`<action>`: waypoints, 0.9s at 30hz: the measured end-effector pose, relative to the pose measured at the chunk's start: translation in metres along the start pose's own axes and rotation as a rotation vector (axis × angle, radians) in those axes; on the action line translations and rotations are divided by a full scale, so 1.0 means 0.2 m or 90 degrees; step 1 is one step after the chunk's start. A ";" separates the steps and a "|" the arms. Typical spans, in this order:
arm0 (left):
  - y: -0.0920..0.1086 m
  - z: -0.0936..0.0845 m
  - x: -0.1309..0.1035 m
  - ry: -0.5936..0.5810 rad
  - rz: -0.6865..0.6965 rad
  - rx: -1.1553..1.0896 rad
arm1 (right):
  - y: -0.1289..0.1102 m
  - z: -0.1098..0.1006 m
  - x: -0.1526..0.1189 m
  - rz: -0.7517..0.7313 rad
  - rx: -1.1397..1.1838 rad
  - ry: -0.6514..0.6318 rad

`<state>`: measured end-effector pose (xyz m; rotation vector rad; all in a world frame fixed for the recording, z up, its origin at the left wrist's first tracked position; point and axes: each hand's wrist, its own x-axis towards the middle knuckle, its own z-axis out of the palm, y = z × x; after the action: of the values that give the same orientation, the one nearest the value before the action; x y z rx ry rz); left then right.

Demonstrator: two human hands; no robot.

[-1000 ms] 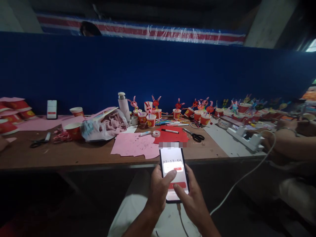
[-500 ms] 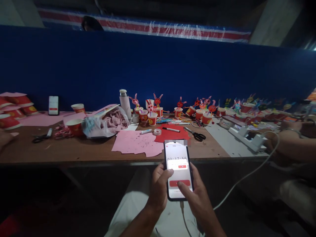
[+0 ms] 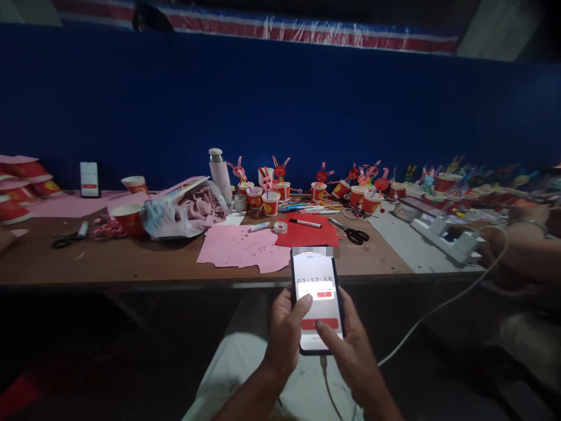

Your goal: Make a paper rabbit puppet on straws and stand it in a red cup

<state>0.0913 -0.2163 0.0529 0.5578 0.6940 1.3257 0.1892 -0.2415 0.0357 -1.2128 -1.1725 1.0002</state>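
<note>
A lit phone with a timer on its screen is held upright above my lap, in front of the table edge. My left hand grips its left side, thumb over the screen. On the right side my right hand holds it, with the thumb near the red button. A cable hangs from the phone's lower end. Beyond it on the table lie pink paper, red paper, a marker, a tape roll and black-handled scissors.
Paper cups with rabbit figures line the table's back. Left are a plastic bag, a flask, another phone and stacked cups. Right are a power strip and another person's arm.
The view has tilted down slightly, so the table and wall sit higher. My left thumb has shifted a little right and up over the screen. Both hands still hold the phone.
</note>
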 end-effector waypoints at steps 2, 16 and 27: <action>0.00 0.00 0.00 0.026 -0.012 -0.008 | 0.01 0.00 0.00 0.007 -0.004 -0.007; -0.04 -0.02 0.02 0.055 -0.022 0.001 | 0.06 0.00 0.00 0.000 0.005 0.004; -0.06 -0.06 0.04 0.119 -0.006 -0.014 | 0.08 -0.01 0.01 -0.010 -0.021 -0.013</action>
<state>0.0919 -0.2117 0.0346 0.4154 0.8336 1.3865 0.1912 -0.2376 0.0192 -1.2204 -1.2172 0.9874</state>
